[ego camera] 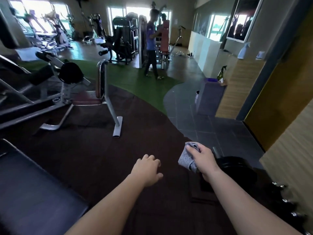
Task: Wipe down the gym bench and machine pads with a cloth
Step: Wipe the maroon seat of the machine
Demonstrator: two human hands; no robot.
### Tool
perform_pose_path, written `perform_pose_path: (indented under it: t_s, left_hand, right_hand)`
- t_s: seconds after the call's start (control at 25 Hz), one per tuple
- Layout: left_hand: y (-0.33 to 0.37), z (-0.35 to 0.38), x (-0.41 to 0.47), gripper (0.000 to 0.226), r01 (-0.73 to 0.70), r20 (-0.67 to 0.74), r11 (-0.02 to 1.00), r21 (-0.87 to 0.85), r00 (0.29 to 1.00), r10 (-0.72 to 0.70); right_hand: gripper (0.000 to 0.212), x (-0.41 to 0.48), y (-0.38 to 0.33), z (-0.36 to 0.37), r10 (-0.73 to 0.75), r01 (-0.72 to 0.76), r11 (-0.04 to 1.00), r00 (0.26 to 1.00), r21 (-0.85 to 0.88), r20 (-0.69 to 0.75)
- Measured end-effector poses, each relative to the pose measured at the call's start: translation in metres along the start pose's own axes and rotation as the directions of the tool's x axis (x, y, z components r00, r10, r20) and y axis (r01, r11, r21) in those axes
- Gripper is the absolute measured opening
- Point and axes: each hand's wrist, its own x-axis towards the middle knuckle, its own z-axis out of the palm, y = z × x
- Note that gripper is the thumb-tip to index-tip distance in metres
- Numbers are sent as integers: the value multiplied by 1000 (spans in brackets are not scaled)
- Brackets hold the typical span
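Note:
My right hand [202,158] grips a crumpled grey cloth [187,158] above the dark floor mat. To its left, my left hand [147,170] hangs in the air with loosely curled fingers and holds nothing. A black padded bench [33,189] fills the lower left corner, apart from both hands. Ahead on the left stands a machine with a brown seat pad [88,100], an upright back pad [100,82] and black roller pads [70,72].
A person [152,44] stands at a machine in the middle distance. Black weight plates [237,168] lie on the floor at my right. By the right wall are a purple bin [210,97], a green spray bottle [221,72] and a white spray bottle [243,50].

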Motion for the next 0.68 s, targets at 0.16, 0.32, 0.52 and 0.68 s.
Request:
perform_pose_path:
  t_s: [0.16, 0.32, 0.52, 0.68]
  left_hand:
    - [-59, -23, 137, 50, -12, 39, 1000, 21, 999, 11]
    - [-107, -60, 272, 50, -47, 65, 997, 55, 997, 43]
    - [-149, -90, 444, 50, -49, 70, 996, 77, 997, 43]
    - [-184, -112, 593, 49, -8, 58, 998, 56, 998, 5]
  right_hand:
    - [8, 146, -9, 37, 26, -24, 999, 998, 41, -56]
    - [8, 275, -30, 64, 64, -59, 996, 996, 73, -67]
    - [10, 445, -46, 83, 64, -57, 994, 995, 93, -75]
    - [12, 605, -62, 100, 65, -61, 994, 997, 91, -37]
